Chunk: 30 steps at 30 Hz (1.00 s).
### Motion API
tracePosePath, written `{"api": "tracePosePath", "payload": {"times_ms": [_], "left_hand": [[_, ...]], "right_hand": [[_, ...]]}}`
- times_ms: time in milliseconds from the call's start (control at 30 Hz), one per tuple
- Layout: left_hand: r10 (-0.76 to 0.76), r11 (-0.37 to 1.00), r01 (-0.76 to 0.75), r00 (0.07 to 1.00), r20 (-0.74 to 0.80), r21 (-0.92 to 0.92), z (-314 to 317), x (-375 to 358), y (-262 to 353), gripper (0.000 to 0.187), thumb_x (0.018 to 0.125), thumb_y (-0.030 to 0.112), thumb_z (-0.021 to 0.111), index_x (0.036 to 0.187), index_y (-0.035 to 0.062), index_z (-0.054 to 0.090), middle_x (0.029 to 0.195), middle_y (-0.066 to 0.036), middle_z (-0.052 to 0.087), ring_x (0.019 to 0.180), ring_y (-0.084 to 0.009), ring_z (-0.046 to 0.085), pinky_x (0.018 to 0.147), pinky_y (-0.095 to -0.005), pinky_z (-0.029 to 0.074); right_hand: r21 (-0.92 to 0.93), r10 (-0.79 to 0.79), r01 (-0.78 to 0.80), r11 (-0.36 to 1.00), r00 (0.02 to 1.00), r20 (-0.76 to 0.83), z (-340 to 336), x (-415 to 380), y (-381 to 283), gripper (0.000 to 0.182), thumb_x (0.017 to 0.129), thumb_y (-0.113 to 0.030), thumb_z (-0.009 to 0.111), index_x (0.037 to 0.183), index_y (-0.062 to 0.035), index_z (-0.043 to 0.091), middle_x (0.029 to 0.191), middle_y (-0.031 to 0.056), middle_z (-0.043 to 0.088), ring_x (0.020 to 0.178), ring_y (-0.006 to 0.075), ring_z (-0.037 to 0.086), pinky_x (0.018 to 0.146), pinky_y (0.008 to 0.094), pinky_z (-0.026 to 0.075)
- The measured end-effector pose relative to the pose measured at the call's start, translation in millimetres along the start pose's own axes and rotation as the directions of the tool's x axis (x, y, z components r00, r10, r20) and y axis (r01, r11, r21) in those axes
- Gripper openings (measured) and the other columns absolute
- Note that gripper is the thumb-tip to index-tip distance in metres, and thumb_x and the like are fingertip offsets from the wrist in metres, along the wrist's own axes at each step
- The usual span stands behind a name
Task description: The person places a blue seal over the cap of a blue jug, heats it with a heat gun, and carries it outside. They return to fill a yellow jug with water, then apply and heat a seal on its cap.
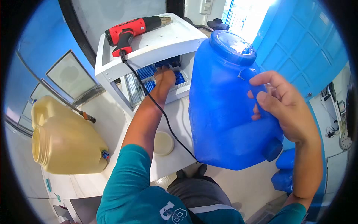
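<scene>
My right hand (pixel 274 98) is wrapped round the handle of a large blue jug (pixel 223 108), whose round lid (pixel 233 46) is on top and whose dark blue cap (pixel 273 149) is low on its side. My left hand (pixel 165 76) reaches inside a white shelf unit (pixel 112 70), over a white basket (pixel 181 81) of small blue items (pixel 179 77). Its fingertips are too hidden among the items to show whether they hold one. A black cord (pixel 160 108) passes in front of my left forearm.
A red and black heat gun (pixel 130 31) lies on the shelf unit. An open yellowish jug (pixel 71 138) and a round pale lid (pixel 163 143) are on the white counter (pixel 84 183). A hose (pixel 48 87) hangs at left. More blue containers (pixel 285 173) are low at right.
</scene>
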<state>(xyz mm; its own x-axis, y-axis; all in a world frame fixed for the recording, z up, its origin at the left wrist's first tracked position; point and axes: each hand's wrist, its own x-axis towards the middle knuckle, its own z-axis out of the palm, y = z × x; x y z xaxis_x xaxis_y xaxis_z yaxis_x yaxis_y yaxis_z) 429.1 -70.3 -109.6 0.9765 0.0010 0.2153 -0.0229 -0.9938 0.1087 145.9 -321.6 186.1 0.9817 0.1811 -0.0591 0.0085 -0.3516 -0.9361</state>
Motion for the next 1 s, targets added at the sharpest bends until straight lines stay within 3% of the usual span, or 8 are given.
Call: {"api": "tracePosePath", "payload": {"times_ms": [200, 267, 367, 500, 633, 767, 867, 1000], "left_hand": [[-0.124, 0.992, 0.124, 0.992, -0.023, 0.0, 0, 3, -1, 0.039, 0.088, 0.033, 0.068, 0.117, 0.0065, 0.07, 0.126, -0.011, 0.063, 0.117, -0.0304, 0.059, 0.093, -0.0445, 0.051], [0.143, 0.971, -0.182, 0.961, -0.235, -0.154, 12, 8, -27, 0.041, 0.09, 0.036, 0.067, 0.113, 0.0032, 0.071, 0.107, -0.011, 0.071, 0.103, -0.0281, 0.066, 0.088, -0.0412, 0.053], [-0.059, 0.845, -0.152, 0.926, -0.372, -0.513, -24, -37, -40, 0.041, 0.091, 0.037, 0.067, 0.106, -0.0006, 0.072, 0.092, -0.013, 0.073, 0.091, -0.0246, 0.069, 0.081, -0.0363, 0.053], [-0.118, 0.122, 0.081, 0.991, 0.067, -0.989, -27, -130, -79, 0.029, 0.096, 0.019, 0.067, 0.12, 0.0021, 0.063, 0.098, -0.008, 0.069, 0.09, -0.0162, 0.066, 0.077, -0.0289, 0.053], [-0.23, 0.001, 0.319, 0.922, 0.311, -0.948, -89, -248, -83, 0.033, 0.097, 0.013, 0.065, 0.127, 0.0031, 0.056, 0.097, -0.003, 0.066, 0.088, -0.0113, 0.063, 0.079, -0.0267, 0.053], [-0.276, 0.079, 0.07, 0.96, 0.046, -0.994, -158, -310, -75, 0.05, 0.091, 0.004, 0.069, 0.136, 0.0037, 0.047, 0.092, -0.002, 0.066, 0.083, -0.0097, 0.062, 0.077, -0.0248, 0.051], [-0.277, 0.155, -0.226, 0.925, -0.262, -0.962, -228, -320, -12, 0.072, 0.086, -0.005, 0.069, 0.148, 0.0018, 0.034, 0.09, -0.004, 0.066, 0.084, -0.0097, 0.062, 0.077, -0.023, 0.05], [-0.121, 0.221, -0.487, 0.846, -0.519, -0.845, -267, -323, 77, 0.085, 0.079, -0.008, 0.077, 0.148, -0.0041, 0.027, 0.098, -0.011, 0.068, 0.087, -0.0158, 0.068, 0.083, -0.0272, 0.054]], "right_hand": [[-0.032, -0.041, 0.042, 0.999, 0.999, 0.013, -6, -4, 8, 0.026, 0.097, -0.015, 0.062, 0.119, -0.0036, 0.056, 0.105, 0.0088, 0.058, 0.083, 0.0144, 0.058, 0.075, 0.0285, 0.052], [-0.007, -0.061, 0.061, 0.998, 0.997, 0.051, -8, -4, 9, 0.024, 0.098, -0.014, 0.061, 0.118, -0.0034, 0.056, 0.105, 0.0084, 0.058, 0.083, 0.0144, 0.058, 0.075, 0.0285, 0.052], [-0.078, -0.046, 0.057, 0.995, 0.99, 0.135, -15, 3, 8, 0.023, 0.098, -0.014, 0.06, 0.118, -0.0025, 0.056, 0.106, 0.0078, 0.057, 0.084, 0.0144, 0.058, 0.076, 0.0289, 0.051], [-0.181, -0.079, 0.113, 0.977, 0.98, 0.183, -21, 13, 10, 0.026, 0.099, -0.015, 0.059, 0.121, -0.0023, 0.056, 0.101, 0.0085, 0.06, 0.086, 0.0143, 0.058, 0.079, 0.0304, 0.05], [-0.272, -0.159, 0.234, 0.933, 0.949, 0.273, -24, 23, 11, 0.031, 0.1, -0.02, 0.058, 0.125, -0.0029, 0.055, 0.094, 0.0096, 0.062, 0.09, 0.0167, 0.06, 0.084, 0.0321, 0.05], [-0.311, -0.197, 0.301, 0.902, 0.925, 0.324, -29, 17, 19, 0.037, 0.1, -0.028, 0.06, 0.128, -0.0029, 0.054, 0.098, 0.0106, 0.063, 0.094, 0.0195, 0.061, 0.089, 0.0328, 0.049], [-0.574, -0.712, 0.644, 0.507, 0.688, 0.143, -25, -3, 29, 0.046, 0.096, -0.034, 0.067, 0.127, -0.003, 0.055, 0.101, 0.0124, 0.064, 0.096, 0.0224, 0.062, 0.091, 0.0348, 0.048], [-0.337, -0.751, 0.743, 0.578, 0.646, 0.138, -26, -56, 17, 0.045, 0.086, -0.03, 0.079, 0.116, -0.0018, 0.061, 0.103, 0.0122, 0.065, 0.092, 0.0216, 0.062, 0.085, 0.035, 0.049]]}}
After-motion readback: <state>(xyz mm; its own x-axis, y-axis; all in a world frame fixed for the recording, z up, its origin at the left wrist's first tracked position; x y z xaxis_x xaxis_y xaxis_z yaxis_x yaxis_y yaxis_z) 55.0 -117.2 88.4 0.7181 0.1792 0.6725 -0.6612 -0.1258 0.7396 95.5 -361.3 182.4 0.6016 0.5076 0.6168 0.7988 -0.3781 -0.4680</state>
